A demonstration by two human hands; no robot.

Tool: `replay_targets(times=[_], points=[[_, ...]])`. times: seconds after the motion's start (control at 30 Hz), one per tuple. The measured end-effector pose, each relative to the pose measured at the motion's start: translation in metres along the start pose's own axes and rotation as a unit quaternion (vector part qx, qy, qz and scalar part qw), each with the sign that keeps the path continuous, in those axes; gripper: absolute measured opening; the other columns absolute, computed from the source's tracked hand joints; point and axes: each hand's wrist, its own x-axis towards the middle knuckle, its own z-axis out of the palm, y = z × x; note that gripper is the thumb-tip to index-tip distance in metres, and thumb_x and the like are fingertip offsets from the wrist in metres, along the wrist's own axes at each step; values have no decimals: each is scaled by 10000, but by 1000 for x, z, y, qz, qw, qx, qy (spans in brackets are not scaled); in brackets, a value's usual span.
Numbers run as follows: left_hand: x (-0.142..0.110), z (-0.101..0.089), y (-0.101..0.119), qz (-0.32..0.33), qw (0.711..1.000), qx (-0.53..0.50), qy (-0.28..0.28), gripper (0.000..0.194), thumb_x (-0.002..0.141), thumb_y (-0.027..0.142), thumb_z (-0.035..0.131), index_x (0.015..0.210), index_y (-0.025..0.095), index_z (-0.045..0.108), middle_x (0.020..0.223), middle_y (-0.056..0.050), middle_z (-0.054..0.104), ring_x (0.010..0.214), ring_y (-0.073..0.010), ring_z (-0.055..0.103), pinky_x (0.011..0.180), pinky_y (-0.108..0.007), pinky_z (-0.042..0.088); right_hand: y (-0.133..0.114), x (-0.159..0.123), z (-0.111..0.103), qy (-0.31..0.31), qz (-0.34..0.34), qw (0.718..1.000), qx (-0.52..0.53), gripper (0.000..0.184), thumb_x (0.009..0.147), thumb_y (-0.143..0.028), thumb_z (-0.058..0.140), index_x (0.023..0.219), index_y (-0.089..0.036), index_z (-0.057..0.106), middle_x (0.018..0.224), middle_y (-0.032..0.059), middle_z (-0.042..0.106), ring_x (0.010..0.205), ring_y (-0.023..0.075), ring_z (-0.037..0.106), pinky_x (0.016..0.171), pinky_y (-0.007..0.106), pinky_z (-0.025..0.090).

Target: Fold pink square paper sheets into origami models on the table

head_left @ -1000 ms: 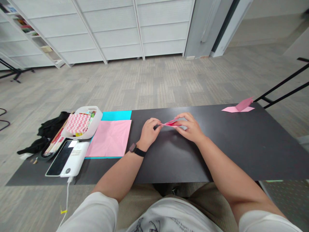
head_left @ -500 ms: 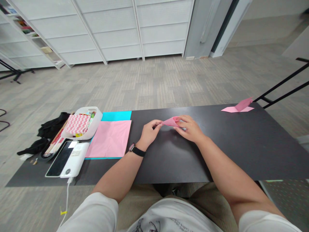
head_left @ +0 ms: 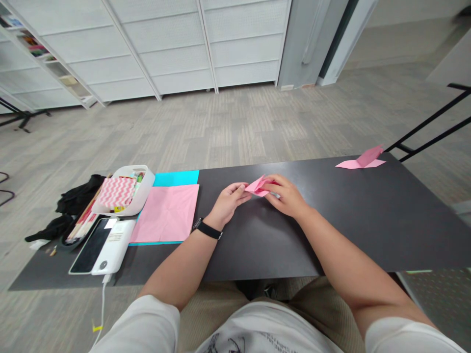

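Between my two hands, just above the dark table [head_left: 353, 220], is a small piece of folded pink paper [head_left: 257, 187]. My left hand [head_left: 228, 202] pinches its left tip between thumb and fingers. On the other side, my right hand [head_left: 285, 195] grips the right end, with the fingers curled over the paper's edge and partly hiding it. The paper's layers stand slightly apart, with a point sticking up at the top. A finished-looking pink folded paper shape [head_left: 362, 161] with a raised flap lies at the table's far right.
Left of my hands, pink sheets [head_left: 167, 213] lie on blue sheets [head_left: 176, 178]. Beyond them are a white basket [head_left: 147, 189] holding a zigzag-patterned packet, a phone [head_left: 88, 250], a white power bank [head_left: 114, 247] with a cable, and black cloth [head_left: 79, 196].
The folded paper has turned in my hands, and its layers have spread with a point now rising at the top. My left hand has rolled slightly, turning the watch face away.
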Motion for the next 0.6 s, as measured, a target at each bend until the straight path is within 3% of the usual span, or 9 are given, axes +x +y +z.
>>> replay_targets(times=[0.13, 0.3, 0.43, 0.6], points=[[3, -3, -1, -19, 999, -41, -1, 345, 888, 417, 865, 1071, 154, 737, 1104, -99, 784, 999, -195, 759, 1080, -449, 574, -2, -1, 0, -9, -1, 1000, 15, 398, 1055, -429, 596, 1414, -275, 672, 1318, 128, 686, 1208, 293, 654, 1041, 493, 553], [7, -7, -6, -18, 999, -42, 15, 364, 855, 429, 887, 1055, 167, 733, 1022, -57, 769, 970, -165, 739, 1023, -378, 585, -4, 0, 0, -18, 39, 998, 47, 457, 1118, -517, 376, 1187, -247, 738, 1256, 130, 705, 1182, 293, 663, 1064, 489, 532], [8, -10, -7, -27, 999, -15, 24, 386, 842, 466, 886, 1033, 180, 713, 1027, -59, 763, 952, -162, 737, 974, -361, 594, -8, 3, -1, -13, 84, 995, 50, 442, 1110, -533, 389, 1110, -248, 726, 1226, 131, 712, 1156, 295, 668, 1060, 477, 528], [9, -11, -5, -18, 999, 11, 49, 471, 784, 494, 916, 1073, 189, 706, 1005, -47, 754, 908, -153, 726, 894, -327, 600, -4, 1, 2, 65, 130, 980, 136, 398, 1091, -584, 439, 1027, -263, 666, 1172, 107, 725, 1123, 272, 691, 996, 453, 561]])
